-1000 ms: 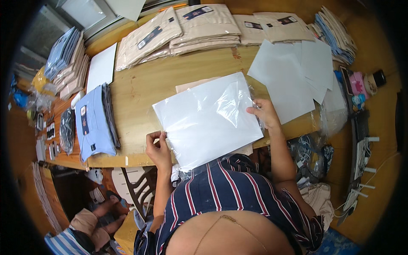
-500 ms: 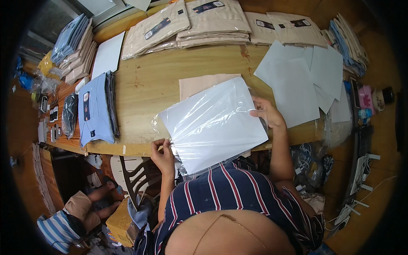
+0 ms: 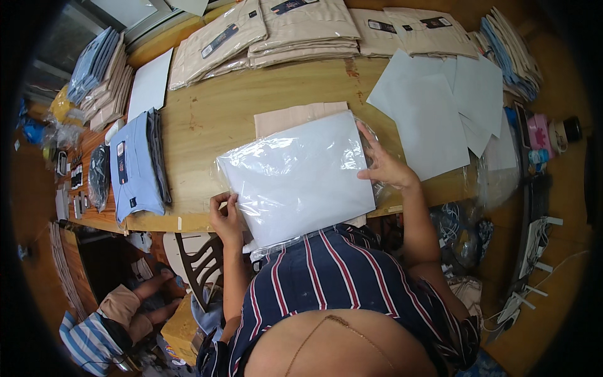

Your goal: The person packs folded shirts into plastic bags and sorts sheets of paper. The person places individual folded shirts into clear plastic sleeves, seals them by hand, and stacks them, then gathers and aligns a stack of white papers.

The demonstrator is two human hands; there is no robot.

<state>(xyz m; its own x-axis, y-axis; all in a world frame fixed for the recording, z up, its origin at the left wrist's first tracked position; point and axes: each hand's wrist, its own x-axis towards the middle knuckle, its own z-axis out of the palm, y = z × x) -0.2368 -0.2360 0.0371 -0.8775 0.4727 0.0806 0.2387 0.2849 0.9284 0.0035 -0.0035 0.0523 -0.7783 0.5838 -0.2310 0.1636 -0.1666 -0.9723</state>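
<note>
A white sheet [image 3: 295, 179] lies inside a clear plastic bag [image 3: 227, 161], held at a slant in front of me. My left hand [image 3: 226, 217] pinches the bag's lower left edge between thumb and fingers. At the right edge, my right hand [image 3: 384, 162] has its fingers stretched out and spread from the thumb. The thumb tip touches the sheet's edge, while the fingers reach up along the bag's loose plastic. Partly covered by the sheet, a folded beige garment [image 3: 295, 119] rests on the wooden table [image 3: 213, 132].
Bagged beige garments [image 3: 308, 31] line the table's back. Folded blue garments [image 3: 135, 166] sit at left, loose white sheets [image 3: 433, 125] at right. A chair [image 3: 198, 264] stands below the table's front edge; another person [image 3: 94, 333] is at lower left.
The bag and sheet have shifted slightly left in view and look less tilted. My right hand's fingers have spread from their bent hold at the sheet's edge. My left hand keeps its pinch.
</note>
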